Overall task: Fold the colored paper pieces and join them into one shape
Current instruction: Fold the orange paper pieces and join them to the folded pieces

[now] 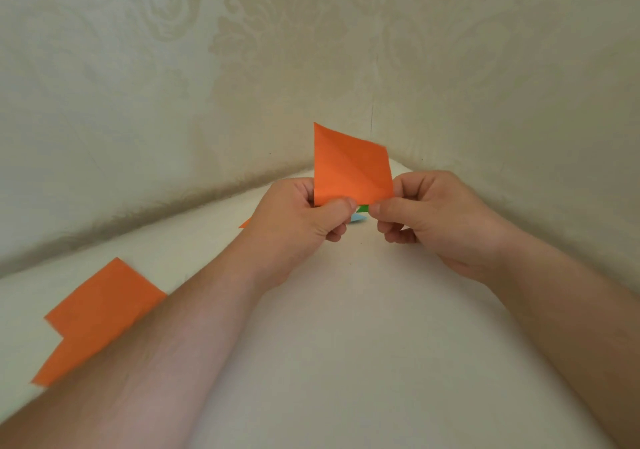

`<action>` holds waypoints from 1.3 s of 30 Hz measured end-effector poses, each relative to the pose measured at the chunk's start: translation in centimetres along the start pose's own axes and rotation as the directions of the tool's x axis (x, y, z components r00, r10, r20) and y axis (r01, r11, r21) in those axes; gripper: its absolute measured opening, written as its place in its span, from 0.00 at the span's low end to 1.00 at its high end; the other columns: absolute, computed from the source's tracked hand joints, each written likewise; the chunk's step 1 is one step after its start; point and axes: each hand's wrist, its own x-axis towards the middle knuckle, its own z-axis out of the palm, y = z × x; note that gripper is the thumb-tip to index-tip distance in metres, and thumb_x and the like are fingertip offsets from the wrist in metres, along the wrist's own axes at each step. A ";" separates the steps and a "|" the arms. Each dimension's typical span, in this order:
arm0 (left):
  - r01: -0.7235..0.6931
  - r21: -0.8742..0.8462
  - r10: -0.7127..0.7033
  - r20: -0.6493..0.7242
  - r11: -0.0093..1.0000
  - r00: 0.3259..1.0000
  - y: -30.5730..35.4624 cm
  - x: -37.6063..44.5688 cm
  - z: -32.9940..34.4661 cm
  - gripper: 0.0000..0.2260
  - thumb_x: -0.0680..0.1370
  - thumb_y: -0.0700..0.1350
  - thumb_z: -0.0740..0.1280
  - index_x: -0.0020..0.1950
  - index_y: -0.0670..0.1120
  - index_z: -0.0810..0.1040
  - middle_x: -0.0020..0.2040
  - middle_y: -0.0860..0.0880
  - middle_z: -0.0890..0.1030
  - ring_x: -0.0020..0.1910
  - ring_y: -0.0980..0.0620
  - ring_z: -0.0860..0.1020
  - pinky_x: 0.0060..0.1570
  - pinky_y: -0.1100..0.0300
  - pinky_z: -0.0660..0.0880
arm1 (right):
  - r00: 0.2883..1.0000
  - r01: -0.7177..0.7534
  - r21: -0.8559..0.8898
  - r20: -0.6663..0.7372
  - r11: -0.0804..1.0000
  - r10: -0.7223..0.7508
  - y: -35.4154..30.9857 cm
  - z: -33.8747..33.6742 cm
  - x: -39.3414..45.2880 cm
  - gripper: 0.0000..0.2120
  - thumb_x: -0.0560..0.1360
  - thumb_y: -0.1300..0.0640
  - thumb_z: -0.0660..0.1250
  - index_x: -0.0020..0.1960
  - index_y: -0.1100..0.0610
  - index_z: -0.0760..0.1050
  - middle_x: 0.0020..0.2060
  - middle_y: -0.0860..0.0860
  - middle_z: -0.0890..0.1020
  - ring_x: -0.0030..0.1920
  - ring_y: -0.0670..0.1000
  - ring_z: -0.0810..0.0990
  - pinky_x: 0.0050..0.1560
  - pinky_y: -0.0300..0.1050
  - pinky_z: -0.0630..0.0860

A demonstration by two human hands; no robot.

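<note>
Pinching the orange paper (351, 168), both hands (308, 211) (429, 213) mostly hide green (363, 209) and blue scraps (358, 219).

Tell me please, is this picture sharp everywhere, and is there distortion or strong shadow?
In the head view, wide-angle distortion bends the table edge and the wall into curves. The held orange paper, pinched by the left hand and the right hand, is fairly sharp. The orange sheets at lower left look smeared at their edges. Light is soft and even; no glare, only a dim shadow along the wall.
</note>
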 end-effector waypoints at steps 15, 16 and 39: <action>0.015 0.085 -0.029 0.166 0.996 0.986 0.0 0.4 -2.0 0.06 0.82 0.42 0.69 0.51 0.43 0.86 0.44 0.47 0.88 0.40 0.54 0.84 0.46 0.60 0.83 | 0.990 -0.111 0.016 0.087 0.994 0.109 -0.4 -1.3 0.0 0.15 0.75 0.62 0.74 0.31 0.54 0.78 0.31 0.54 0.81 0.32 0.51 0.79 0.46 0.52 0.76; 0.018 0.084 -0.032 0.168 0.996 0.985 -0.1 0.4 -2.0 0.06 0.82 0.42 0.69 0.51 0.42 0.85 0.43 0.48 0.88 0.40 0.54 0.84 0.45 0.60 0.83 | 0.987 -0.123 0.015 0.110 0.992 0.121 -0.3 -1.5 0.0 0.14 0.75 0.61 0.75 0.32 0.54 0.79 0.32 0.54 0.82 0.33 0.51 0.79 0.47 0.52 0.76; 0.097 -0.049 -0.089 0.151 0.994 0.985 0.3 0.2 -1.2 0.03 0.81 0.41 0.70 0.51 0.43 0.83 0.47 0.45 0.87 0.43 0.51 0.83 0.49 0.54 0.80 | 0.999 0.029 0.092 -0.038 0.995 -0.026 0.3 -1.4 0.6 0.18 0.76 0.65 0.73 0.63 0.51 0.79 0.49 0.57 0.87 0.44 0.54 0.84 0.50 0.56 0.81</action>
